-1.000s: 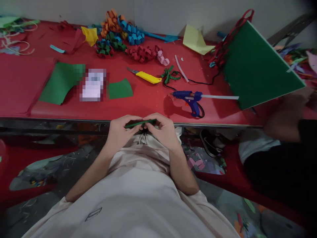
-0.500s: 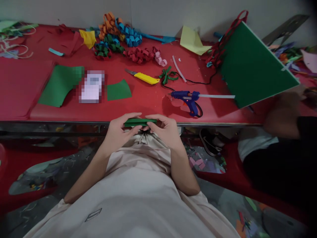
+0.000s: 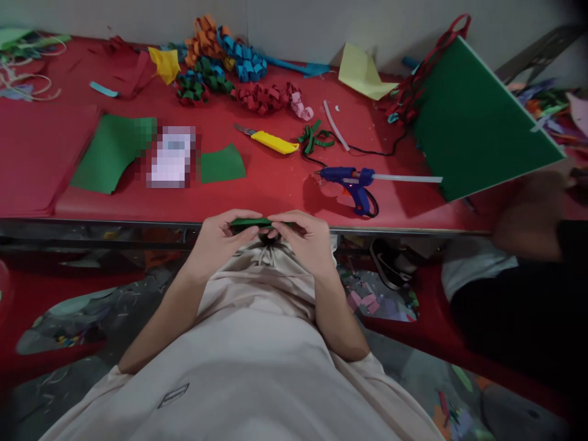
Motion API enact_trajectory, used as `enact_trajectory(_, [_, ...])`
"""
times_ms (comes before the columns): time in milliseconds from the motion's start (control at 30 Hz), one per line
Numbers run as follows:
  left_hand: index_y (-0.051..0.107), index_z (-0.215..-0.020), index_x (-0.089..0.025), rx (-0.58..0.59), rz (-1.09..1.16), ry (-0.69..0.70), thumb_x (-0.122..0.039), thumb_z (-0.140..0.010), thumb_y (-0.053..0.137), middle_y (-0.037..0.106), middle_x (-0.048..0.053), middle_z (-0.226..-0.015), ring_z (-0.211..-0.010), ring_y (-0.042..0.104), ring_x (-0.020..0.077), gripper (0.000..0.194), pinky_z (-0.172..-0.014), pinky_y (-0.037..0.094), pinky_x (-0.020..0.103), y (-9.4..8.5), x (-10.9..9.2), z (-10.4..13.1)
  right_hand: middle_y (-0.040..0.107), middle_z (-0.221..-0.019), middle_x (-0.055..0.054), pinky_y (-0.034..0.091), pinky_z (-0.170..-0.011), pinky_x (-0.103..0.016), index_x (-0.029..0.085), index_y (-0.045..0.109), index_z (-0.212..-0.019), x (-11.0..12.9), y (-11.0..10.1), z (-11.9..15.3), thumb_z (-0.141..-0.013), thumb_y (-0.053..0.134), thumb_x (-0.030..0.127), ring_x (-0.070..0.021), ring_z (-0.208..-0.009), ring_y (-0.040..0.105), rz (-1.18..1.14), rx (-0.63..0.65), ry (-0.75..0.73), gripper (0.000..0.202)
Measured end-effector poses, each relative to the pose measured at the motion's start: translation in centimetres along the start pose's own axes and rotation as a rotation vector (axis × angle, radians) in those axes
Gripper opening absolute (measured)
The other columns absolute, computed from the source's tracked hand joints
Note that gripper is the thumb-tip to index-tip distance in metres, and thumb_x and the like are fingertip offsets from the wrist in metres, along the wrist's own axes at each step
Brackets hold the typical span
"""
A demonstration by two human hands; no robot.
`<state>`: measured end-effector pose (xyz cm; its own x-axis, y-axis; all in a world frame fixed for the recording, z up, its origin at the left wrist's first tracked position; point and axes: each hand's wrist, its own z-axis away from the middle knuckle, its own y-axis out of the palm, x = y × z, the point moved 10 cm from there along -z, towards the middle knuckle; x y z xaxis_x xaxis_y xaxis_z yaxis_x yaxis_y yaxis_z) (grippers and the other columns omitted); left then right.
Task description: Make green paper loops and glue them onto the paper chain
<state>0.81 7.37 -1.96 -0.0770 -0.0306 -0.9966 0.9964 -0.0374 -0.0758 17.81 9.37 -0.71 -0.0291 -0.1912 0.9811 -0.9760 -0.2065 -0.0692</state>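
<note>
since the earlier frames both hands had drawn closer together, so that less of the narrow green folded paper strip (image 3: 251, 223) showed between them; a moment before it had lain flatter and longer across the fingers. nothing on the red tabletop (image 3: 275, 184) appeared to have shifted.

the left hand (image 3: 219, 237) pinched the strip's left end, thumb beneath and fingertips curled over the top. the right hand (image 3: 307, 240) was closed on the other end in the same way, its fingers covering most of that half. the strip sat level in the air just in front of the table's metal edge, above the person's lap, touching nothing but the two hands.

judged from its look, the strip was very light and thin, soft enough to crease under a fingertip and easy to tear if pulled hard. it was probably not slippery, being matt craft paper. the ends seemed the sound places to hold it, with light pressure only, leaving the middle free.

it was dark green, long and slim, apparently folded into several layers; how many could not be told.

on the table lay a blue hot glue gun (image 3: 351, 182), a yellow-handled craft knife (image 3: 270, 141), flat green paper pieces (image 3: 113, 153) and coiled paper chains in several colours (image 3: 229, 67). another person's arm (image 3: 528, 214) rested at the right beside a tilted green board (image 3: 473, 122).
</note>
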Motion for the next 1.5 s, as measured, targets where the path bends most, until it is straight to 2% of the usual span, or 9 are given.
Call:
enact_trajectory(133, [0.076,-0.11,-0.018,-0.033,-0.066,0.016,-0.037,-0.079,0.084,0.079,0.008,-0.102,-0.092,0.077,0.0213,0.037,-0.083,0.064,0.031,-0.1,-0.3,-0.2,0.077,-0.094,-0.003,0.059,-0.073,-0.029,0.026,0.08,-0.1,0.5,0.0,0.0,-0.09,0.072,0.028,-0.0157,-0.078,0.074,0.013,0.004,-0.049,0.012])
enact_trajectory(267, [0.074,-0.115,-0.018,-0.029,-0.116,0.014,-0.035,-0.078,0.083,0.079,0.008,-0.104,-0.093,0.076,0.0216,0.041,-0.086,0.063,0.033,-0.1,-0.5,-0.3,0.077,-0.102,-0.004,0.058,-0.082,-0.03,0.026,0.079,-0.102,1.2,0.0,0.0,-0.09,0.072,0.026,-0.0171,-0.093,0.072,0.098,0.001,-0.106,0.014])
enact_trajectory(567, [0.075,-0.101,-0.016,-0.118,0.025,-0.038,-0.031,-0.079,0.081,0.079,0.005,-0.087,-0.079,0.077,0.019,0.027,-0.078,0.064,0.03,-0.7,0.5,-0.1,0.074,-0.11,-0.005,0.055,-0.093,-0.032,0.027,0.076,-0.113,2.2,1.2,0.0,-0.093,0.067,0.021,-0.0179,-0.103,0.07,0.163,0.093,-0.215,0.023])
enact_trajectory(767, [0.074,-0.113,-0.018,-0.045,0.003,-0.005,-0.037,-0.075,0.087,0.08,0.008,-0.1,-0.09,0.078,0.0223,0.044,-0.084,0.064,0.032,-0.3,-0.3,0.2,0.075,-0.107,-0.005,0.057,-0.091,-0.033,0.026,0.076,-0.108,1.2,0.5,-0.2,-0.091,0.071,0.026,-0.0187,-0.101,0.07,0.098,0.047,-0.13,0.018])
enact_trajectory(1000, [0.075,-0.103,-0.016,-0.066,0.053,-0.028,-0.048,-0.081,0.082,0.079,0.007,-0.082,-0.08,0.08,0.0253,0.04,-0.073,0.067,0.033,0.0,-0.3,0.0,0.077,-0.104,-0.005,0.058,-0.082,-0.03,0.025,0.077,-0.107,0.2,0.0,0.0,-0.09,0.07,0.027,-0.0161,-0.088,0.073,0.008,0.014,-0.045,0.018])
enact_trajectory(1067, [0.075,-0.105,-0.017,-0.058,0.059,-0.023,-0.048,-0.083,0.08,0.079,0.007,-0.083,-0.081,0.08,0.0246,0.038,-0.074,0.067,0.032,0.1,-0.4,0.0,0.077,-0.104,-0.004,0.059,-0.079,-0.029,0.025,0.076,-0.107,-0.2,-0.1,0.0,-0.09,0.071,0.027,-0.0149,-0.082,0.073,-0.041,0.01,-0.018,0.018])
enact_trajectory(1167, [0.076,-0.108,-0.017,-0.036,0.087,-0.013,-0.046,-0.086,0.078,0.08,0.009,-0.089,-0.086,0.08,0.0242,0.036,-0.078,0.066,0.032,0.3,-0.5,0.1,0.077,-0.104,-0.004,0.058,-0.081,-0.029,0.025,0.078,-0.106,0.0,-0.3,-0.2,-0.09,0.073,0.027,-0.0156,-0.088,0.073,-0.031,-0.004,-0.03,0.017])
enact_trajectory(1267, [0.078,-0.103,-0.017,-0.077,0.067,0.006,-0.045,-0.086,0.077,0.08,0.008,-0.089,-0.085,0.08,0.0233,0.033,-0.079,0.066,0.032,0.0,-0.6,0.2,0.078,-0.102,-0.003,0.057,-0.083,-0.028,0.026,0.08,-0.102,0.5,-0.5,-0.3,-0.089,0.075,0.027,-0.0165,-0.094,0.073,0.036,-0.021,-0.055,0.015])
enact_trajectory(1500, [0.071,-0.105,-0.016,-0.158,0.023,0.033,-0.047,-0.088,0.075,0.078,0.005,-0.08,-0.073,0.079,0.022,0.036,-0.066,0.065,0.027,-0.2,-0.7,0.1,0.078,-0.098,-0.004,0.06,-0.079,-0.03,0.025,0.08,-0.098,-0.1,-0.3,-0.3,-0.089,0.073,0.028,-0.016,-0.082,0.075,-0.039,-0.013,-0.022,0.012])
